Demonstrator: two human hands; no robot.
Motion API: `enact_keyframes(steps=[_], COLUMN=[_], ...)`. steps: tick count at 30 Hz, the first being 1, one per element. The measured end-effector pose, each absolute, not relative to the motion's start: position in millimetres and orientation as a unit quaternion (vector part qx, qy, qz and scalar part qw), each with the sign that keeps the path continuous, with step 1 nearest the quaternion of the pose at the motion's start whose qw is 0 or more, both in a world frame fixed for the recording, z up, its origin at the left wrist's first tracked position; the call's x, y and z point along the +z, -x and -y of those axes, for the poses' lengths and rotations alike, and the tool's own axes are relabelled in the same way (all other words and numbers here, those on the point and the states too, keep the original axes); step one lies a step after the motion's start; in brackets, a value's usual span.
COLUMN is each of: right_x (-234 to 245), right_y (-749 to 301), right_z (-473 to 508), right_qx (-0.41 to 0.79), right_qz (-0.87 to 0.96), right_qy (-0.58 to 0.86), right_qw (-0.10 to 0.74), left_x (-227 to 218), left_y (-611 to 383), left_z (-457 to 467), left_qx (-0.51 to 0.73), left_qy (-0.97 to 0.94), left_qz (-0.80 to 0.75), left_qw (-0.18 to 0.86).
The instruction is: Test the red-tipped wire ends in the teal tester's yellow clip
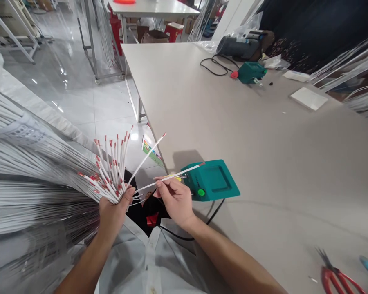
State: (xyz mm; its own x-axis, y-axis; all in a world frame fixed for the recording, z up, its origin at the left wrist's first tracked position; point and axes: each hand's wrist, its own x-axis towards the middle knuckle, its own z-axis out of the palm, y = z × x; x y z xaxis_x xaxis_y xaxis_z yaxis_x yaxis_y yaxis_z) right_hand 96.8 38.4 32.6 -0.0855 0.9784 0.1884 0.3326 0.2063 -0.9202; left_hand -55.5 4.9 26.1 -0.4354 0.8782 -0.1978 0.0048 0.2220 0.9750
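My left hand (113, 208) is closed around a bundle of white wires (113, 171), whose stripped copper ends fan out above the fist. Between the thumb and fingers of my right hand (178, 200) is a single white wire (180, 171), its copper tip pointing right. That wire passes over the left edge of a teal machine (227, 179) with a green button (201, 192), at the table's near left edge. Another wire (147, 157) leans out of the bundle toward the upper right. The lower part of the bundle is partly hidden behind my left hand.
Red-handled scissors (334, 273) lie at the lower right of the table (263, 130). Toward the back are a second teal device (251, 73), a black cable (216, 65) and a white block (308, 99). Large bundles of white wire (33, 163) fill the left side.
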Motion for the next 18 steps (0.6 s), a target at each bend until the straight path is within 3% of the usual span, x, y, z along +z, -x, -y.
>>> enact_keyframes(steps=[9, 18], right_x=[24, 4], right_y=[-86, -77], right_z=[-38, -31], right_qx=[0.384, 0.39], right_qz=[0.678, 0.758], right_qy=[0.485, 0.424], right_qw=[0.396, 0.306], left_x=[22, 26], left_y=[51, 36], left_z=[0, 2], left_qx=[0.475, 0.521], left_qy=[-0.371, -0.425], left_qz=[-0.637, -0.618], left_qw=[0.482, 0.407])
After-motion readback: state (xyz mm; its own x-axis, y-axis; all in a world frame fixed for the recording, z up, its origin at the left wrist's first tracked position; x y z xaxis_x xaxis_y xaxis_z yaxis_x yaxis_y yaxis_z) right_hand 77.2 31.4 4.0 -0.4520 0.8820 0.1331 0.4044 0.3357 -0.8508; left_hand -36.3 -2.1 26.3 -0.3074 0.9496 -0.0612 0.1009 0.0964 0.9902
